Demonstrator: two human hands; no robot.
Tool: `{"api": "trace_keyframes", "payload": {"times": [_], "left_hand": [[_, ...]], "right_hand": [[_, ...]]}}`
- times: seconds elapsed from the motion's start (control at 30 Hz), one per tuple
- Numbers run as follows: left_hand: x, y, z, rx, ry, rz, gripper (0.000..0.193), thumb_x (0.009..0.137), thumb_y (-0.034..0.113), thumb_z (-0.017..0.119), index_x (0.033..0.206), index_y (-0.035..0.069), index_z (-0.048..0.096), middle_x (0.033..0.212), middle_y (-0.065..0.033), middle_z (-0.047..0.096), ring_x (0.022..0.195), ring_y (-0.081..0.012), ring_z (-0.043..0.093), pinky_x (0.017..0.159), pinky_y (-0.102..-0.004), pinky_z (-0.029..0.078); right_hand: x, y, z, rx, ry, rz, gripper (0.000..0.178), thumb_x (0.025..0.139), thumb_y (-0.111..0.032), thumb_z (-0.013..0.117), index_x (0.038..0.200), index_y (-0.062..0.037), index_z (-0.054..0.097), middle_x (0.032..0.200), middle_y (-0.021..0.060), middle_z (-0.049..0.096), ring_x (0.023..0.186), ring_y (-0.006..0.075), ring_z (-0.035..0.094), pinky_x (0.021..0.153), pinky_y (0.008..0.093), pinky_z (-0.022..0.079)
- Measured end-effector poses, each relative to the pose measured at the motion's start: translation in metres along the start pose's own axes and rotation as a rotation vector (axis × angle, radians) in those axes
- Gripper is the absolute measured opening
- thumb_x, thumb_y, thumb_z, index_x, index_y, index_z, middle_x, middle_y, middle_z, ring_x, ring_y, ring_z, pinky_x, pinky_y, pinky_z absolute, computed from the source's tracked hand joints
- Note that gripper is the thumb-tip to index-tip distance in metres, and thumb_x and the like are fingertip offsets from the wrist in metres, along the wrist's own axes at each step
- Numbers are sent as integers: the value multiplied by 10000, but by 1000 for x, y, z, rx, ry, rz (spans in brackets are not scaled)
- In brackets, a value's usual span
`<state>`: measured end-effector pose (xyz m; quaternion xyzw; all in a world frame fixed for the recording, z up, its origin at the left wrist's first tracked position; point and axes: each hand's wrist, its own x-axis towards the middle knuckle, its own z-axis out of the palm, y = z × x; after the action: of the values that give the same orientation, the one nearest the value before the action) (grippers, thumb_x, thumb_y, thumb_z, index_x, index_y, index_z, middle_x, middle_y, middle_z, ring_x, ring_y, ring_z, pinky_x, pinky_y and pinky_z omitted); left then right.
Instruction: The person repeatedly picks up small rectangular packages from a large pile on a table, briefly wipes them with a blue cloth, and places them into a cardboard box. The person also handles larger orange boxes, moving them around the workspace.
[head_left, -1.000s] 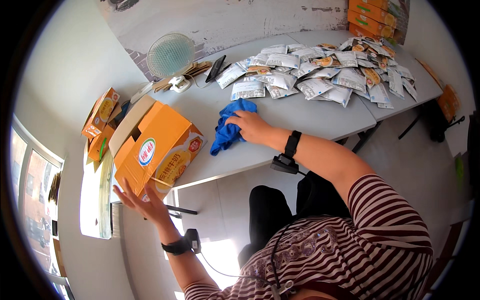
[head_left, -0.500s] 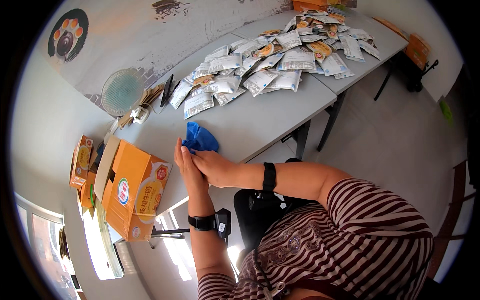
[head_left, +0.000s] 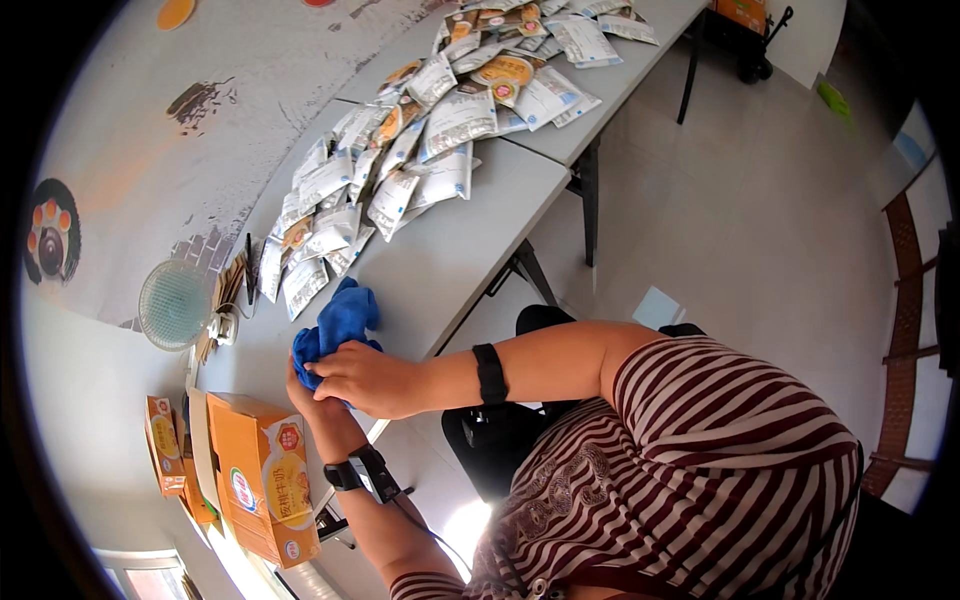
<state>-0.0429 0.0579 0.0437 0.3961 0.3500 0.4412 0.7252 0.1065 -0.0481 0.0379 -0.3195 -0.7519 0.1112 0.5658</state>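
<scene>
A crumpled blue cloth is bunched in my two hands, just above the near left part of the grey table. My right hand is closed over the cloth's lower end, its fingers bent across it. Under that end lies my left hand, wrapped around the cloth from the left; its fingers are partly hidden. The loose part of the cloth sticks up past my fingers, toward a long heap of white and orange pouches.
An orange cardboard box stands left of my hands, with smaller orange boxes beside it. A round mesh fan and stacked brown cardboard sit along the wall. The table's near edge runs close by my right forearm.
The view has swung, so the table sits further left. My hands have gone from pressed palm to palm beside the cloth to holding it, and the cloth is gathered up between them.
</scene>
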Motion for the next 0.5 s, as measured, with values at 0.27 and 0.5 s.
{"api": "trace_keyframes", "payload": {"times": [0.27,0.5], "left_hand": [[7,-54,35,362,25,-50,379,957,317,358,1065,31,582,955,-146,640,856,-287,634,778,-375,522],[5,-62,70,650,75,-88,373,960,309,363,1124,34,553,998,-138,620,883,-266,620,792,-363,514]], "right_hand": [[-17,12,1,-153,139,407,541,919,-404,455,1351,-83,402,1391,219,352,1294,411,292,1008,550,239],[-7,32,-24,37,65,612,442,917,-422,439,1247,-145,539,1371,159,393,1303,351,297,996,493,258]]}}
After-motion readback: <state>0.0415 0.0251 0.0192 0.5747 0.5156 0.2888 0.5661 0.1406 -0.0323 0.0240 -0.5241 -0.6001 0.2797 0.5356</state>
